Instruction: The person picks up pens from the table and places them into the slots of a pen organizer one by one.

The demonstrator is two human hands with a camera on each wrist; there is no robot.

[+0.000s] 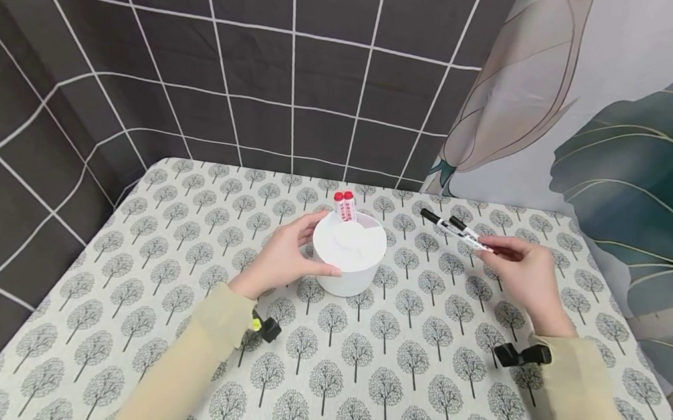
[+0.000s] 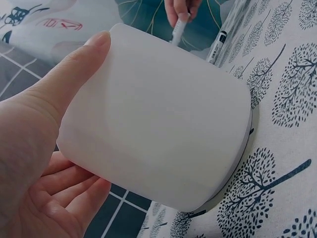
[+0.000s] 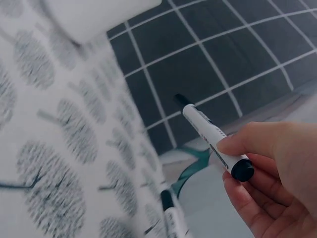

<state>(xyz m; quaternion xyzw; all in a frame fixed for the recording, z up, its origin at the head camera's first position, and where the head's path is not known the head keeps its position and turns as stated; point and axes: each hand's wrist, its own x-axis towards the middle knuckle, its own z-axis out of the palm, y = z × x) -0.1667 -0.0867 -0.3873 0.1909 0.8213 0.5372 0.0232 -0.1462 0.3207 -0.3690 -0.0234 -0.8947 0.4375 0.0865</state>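
A white round container [image 1: 351, 279] stands on the patterned cloth, with two red-capped markers [image 1: 344, 207] upright at its far side. My left hand [image 1: 284, 259] grips it from the left, thumb along the near wall and fingers around the far side. In the left wrist view the container [image 2: 158, 114] hides part of the fingers. To the right, my right hand [image 1: 523, 273] pinches a white marker [image 3: 205, 131] by its rear end, its black cap pointing away. Another black-capped marker [image 3: 172, 218] lies on the cloth just beyond the held one.
The table is covered by a white cloth [image 1: 327, 383] printed with grey trees. Behind it hangs a dark curtain [image 1: 253, 62] with white grid lines, and at the right a light curtain [image 1: 614, 54] with large leaves. A dark strap with a small device is on each wrist.
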